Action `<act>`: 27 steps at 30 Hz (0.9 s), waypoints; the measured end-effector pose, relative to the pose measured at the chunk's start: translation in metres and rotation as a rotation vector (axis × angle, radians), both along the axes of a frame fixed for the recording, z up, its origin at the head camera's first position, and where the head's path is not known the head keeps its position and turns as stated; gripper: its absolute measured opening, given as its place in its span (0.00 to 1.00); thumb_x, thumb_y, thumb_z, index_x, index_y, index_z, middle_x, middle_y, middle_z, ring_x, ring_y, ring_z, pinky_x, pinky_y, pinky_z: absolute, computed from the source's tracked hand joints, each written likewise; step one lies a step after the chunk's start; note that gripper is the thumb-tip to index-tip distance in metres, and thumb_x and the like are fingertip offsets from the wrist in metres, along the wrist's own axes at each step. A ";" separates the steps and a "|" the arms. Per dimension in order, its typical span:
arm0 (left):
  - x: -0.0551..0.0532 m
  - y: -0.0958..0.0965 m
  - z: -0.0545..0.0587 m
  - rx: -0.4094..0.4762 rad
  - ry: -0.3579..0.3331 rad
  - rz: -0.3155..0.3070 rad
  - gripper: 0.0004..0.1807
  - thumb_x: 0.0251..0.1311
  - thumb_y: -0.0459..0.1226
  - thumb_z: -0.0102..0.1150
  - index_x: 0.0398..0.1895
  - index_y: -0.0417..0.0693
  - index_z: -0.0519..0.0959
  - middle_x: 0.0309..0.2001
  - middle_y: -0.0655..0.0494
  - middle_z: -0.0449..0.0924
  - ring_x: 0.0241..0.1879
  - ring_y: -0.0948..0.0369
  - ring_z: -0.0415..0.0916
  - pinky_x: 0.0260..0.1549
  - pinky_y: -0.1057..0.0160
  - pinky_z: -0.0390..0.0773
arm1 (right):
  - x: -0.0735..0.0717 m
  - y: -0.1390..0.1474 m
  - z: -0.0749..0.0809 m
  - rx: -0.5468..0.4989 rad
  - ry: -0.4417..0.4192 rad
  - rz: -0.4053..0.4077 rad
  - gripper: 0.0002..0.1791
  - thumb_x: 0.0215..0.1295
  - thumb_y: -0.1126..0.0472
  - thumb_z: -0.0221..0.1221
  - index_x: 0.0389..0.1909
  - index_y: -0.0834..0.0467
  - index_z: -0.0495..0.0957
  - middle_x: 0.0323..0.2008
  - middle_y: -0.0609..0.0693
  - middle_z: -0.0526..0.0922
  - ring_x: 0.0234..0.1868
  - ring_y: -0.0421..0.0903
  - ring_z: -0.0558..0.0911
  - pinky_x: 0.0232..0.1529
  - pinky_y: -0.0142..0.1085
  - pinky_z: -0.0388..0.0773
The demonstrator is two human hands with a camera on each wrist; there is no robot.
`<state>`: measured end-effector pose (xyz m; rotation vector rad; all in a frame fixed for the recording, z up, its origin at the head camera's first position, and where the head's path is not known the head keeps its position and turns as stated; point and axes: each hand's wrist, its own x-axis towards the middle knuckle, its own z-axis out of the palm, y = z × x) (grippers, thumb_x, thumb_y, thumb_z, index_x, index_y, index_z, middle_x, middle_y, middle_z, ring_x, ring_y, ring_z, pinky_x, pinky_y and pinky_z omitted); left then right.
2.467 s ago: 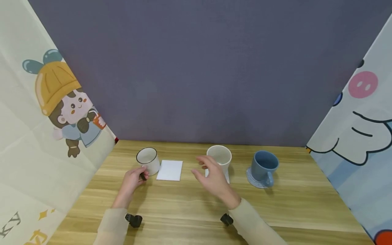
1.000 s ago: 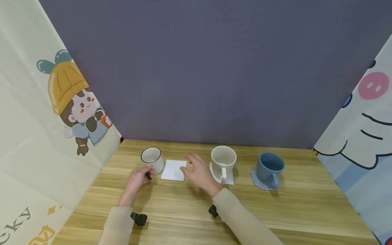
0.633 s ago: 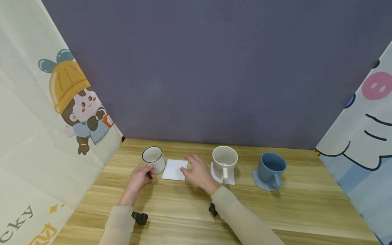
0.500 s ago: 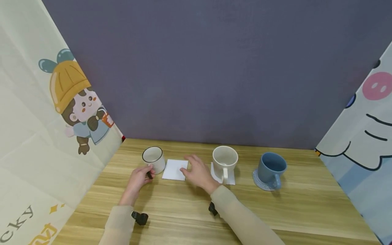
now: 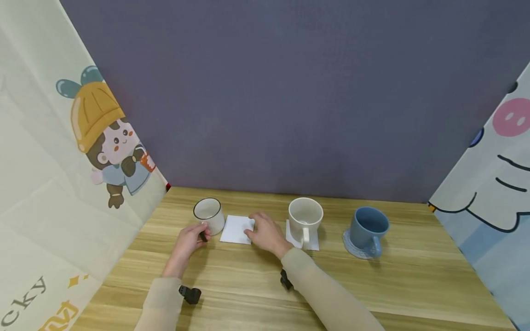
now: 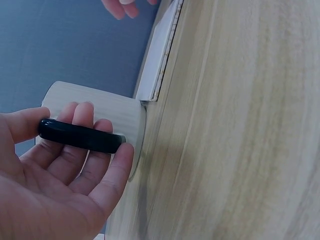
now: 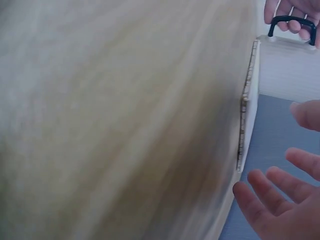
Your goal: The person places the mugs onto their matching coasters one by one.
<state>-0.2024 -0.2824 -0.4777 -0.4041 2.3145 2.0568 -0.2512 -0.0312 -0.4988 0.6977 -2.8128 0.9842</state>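
A white mug (image 5: 214, 223) with a dark rim stands on the wooden table at the left. My left hand (image 5: 187, 242) holds it by its black handle (image 6: 82, 136), the fingers passing behind the handle in the left wrist view. Right beside the mug lies a flat white square coaster (image 5: 235, 230); the left wrist view shows its thin edge. My right hand (image 5: 268, 236) is at the coaster's right edge, thumb and fingers spread apart. In the right wrist view the fingertips (image 7: 244, 192) appear just off the coaster; contact cannot be made out.
A cream mug (image 5: 305, 216) stands on another white square coaster (image 5: 313, 242) right of my right hand. Further right, a blue mug (image 5: 366, 230) sits on a round blue-grey coaster (image 5: 349, 246). A dark grey panel (image 5: 265, 101) rises behind the table (image 5: 232, 285).
My right hand has moved left from the cream mug to the square coaster, then slightly lower beside its edge. My left hand keeps holding the white mug's handle. The head view has shifted slightly.
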 end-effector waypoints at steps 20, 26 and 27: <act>0.003 0.001 0.001 -0.006 0.010 0.004 0.18 0.76 0.41 0.51 0.38 0.31 0.80 0.30 0.53 0.80 0.32 0.62 0.77 0.39 0.61 0.80 | -0.006 -0.002 -0.006 0.160 -0.082 0.043 0.31 0.62 0.47 0.67 0.63 0.57 0.78 0.65 0.55 0.76 0.66 0.57 0.73 0.68 0.53 0.67; 0.002 0.001 0.001 -0.002 0.002 0.008 0.17 0.76 0.40 0.51 0.36 0.33 0.80 0.30 0.53 0.80 0.32 0.61 0.78 0.39 0.61 0.80 | -0.006 -0.003 -0.008 0.164 -0.088 0.030 0.31 0.61 0.47 0.68 0.62 0.58 0.79 0.65 0.55 0.75 0.66 0.56 0.72 0.64 0.53 0.69; 0.001 0.001 0.001 -0.002 0.003 0.004 0.17 0.76 0.40 0.51 0.36 0.33 0.80 0.30 0.53 0.80 0.32 0.62 0.78 0.38 0.61 0.80 | -0.006 -0.003 -0.009 0.163 -0.089 0.026 0.31 0.61 0.47 0.68 0.62 0.58 0.79 0.66 0.55 0.75 0.66 0.57 0.72 0.64 0.53 0.69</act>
